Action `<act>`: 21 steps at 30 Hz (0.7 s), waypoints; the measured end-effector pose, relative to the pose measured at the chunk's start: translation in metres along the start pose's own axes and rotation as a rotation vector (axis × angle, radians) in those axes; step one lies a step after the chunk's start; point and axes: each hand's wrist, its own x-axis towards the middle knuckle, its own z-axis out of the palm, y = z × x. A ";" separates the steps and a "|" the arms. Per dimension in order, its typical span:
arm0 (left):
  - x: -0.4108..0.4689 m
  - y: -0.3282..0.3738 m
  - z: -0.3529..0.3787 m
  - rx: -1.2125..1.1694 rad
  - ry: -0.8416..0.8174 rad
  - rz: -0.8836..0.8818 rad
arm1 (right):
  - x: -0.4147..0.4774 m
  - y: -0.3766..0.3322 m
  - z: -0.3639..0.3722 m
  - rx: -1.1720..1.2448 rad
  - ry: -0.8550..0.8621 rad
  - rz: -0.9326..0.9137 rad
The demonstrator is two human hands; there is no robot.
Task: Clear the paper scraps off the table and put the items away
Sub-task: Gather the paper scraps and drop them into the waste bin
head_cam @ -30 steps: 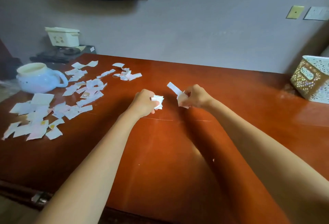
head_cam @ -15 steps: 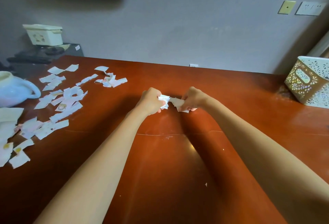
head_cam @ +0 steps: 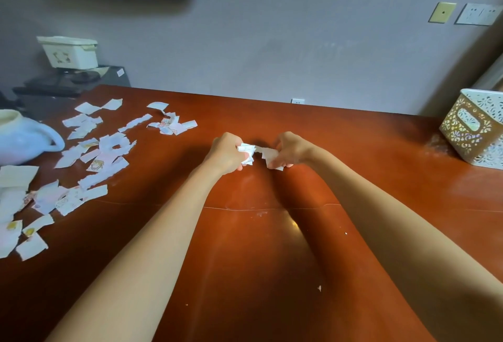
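Both my hands meet over the middle of the brown wooden table (head_cam: 353,167). My left hand (head_cam: 227,152) grips a small wad of white paper scraps (head_cam: 247,152). My right hand (head_cam: 291,148) pinches a few more white scraps (head_cam: 272,157) right beside that wad, the two bunches almost touching. Several torn paper scraps (head_cam: 103,151), some with coloured drawings, lie scattered across the left part of the table. More scraps (head_cam: 16,205) reach down to the left edge.
A pale blue jug (head_cam: 24,137) stands at the far left among the scraps. A white and gold cut-out basket (head_cam: 475,129) sits at the right edge. Behind the table's left corner a cream lidded box (head_cam: 69,52) rests on a dark stand. Tiny paper crumbs (head_cam: 319,288) dot the near table.
My hands have come together, bringing the right hand's scraps against the left hand's wad. The long strip that stuck up from my right hand is now tucked down.
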 end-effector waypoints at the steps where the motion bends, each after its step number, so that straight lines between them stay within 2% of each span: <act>1: 0.000 -0.001 -0.001 0.001 0.001 -0.002 | 0.001 -0.001 -0.001 -0.007 -0.009 0.007; 7: 0.002 -0.009 -0.005 -0.022 0.022 -0.039 | 0.003 -0.005 -0.002 -0.046 -0.035 0.012; 15: 0.011 -0.039 -0.026 -0.062 0.158 -0.157 | 0.023 -0.040 0.015 -0.001 -0.024 -0.134; 21: 0.037 -0.078 -0.063 -0.030 0.267 -0.230 | 0.072 -0.088 0.037 0.051 0.021 -0.264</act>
